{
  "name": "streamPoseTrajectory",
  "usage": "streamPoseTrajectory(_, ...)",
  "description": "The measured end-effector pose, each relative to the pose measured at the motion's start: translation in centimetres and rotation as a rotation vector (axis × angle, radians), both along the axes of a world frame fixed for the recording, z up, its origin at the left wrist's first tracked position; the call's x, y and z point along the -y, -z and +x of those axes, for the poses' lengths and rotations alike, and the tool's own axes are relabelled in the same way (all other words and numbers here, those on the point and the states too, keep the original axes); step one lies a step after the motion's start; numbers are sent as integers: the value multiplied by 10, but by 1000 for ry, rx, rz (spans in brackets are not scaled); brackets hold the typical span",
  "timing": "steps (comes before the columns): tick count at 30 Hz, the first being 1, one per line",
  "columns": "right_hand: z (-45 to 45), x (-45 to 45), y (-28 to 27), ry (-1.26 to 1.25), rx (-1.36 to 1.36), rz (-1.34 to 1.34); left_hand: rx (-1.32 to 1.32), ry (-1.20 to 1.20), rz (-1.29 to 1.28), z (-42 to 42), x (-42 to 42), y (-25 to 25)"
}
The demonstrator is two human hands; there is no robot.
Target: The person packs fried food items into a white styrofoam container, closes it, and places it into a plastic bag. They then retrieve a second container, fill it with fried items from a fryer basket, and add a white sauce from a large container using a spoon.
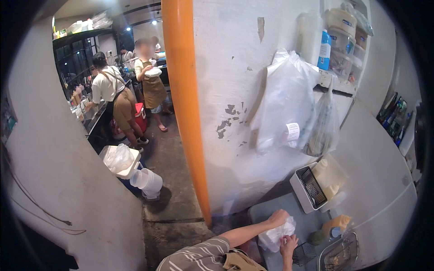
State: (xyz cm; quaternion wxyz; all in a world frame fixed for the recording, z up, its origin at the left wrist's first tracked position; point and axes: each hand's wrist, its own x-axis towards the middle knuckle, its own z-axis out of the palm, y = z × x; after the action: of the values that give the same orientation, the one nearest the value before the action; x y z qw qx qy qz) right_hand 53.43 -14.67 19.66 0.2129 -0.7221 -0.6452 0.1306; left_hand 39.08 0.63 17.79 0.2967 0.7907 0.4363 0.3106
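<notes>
A white plastic bag (pixel 271 238), bulging with contents I cannot make out, rests on the grey tabletop (pixel 268 210). My left hand (pixel 278 218) grips the bag's gathered upper part from the far side. On the near side, my right hand (pixel 289 244) pinches its plastic between bent fingers. Just right of that hand sits a small black wire basket (pixel 304 254). A dark green round item (pixel 316 238) lies beyond it, beside an orange-yellow squeeze bottle (pixel 335 224).
A wire-rimmed basket (pixel 339 255) stands at the table's near right. Behind is a white bin with a black basket (pixel 309 188). Plastic bags (pixel 284 105) hang on the wall. Left of the orange post (pixel 183 101), two aproned people (pixel 117 91) stand near stacked clear buckets (pixel 149 181).
</notes>
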Motion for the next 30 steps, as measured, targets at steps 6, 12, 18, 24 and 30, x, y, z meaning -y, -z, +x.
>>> streamPoseTrajectory(6,13,-14,10,126,-284,351,181,427,92,7,45,-78)
streamPoseTrajectory(12,19,-41,9,-21,-748,196,446,332,-343,-5,44,-6)
streamPoseTrajectory(18,-1,-32,-25,60,-786,128,455,350,-363,-10,78,-11)
streamPoseTrajectory(24,-79,3,-79,-267,-467,-28,262,-71,32,-81,148,-31)
streamPoseTrajectory(30,-190,21,-44,-615,-456,-146,424,-386,14,-193,221,-10)
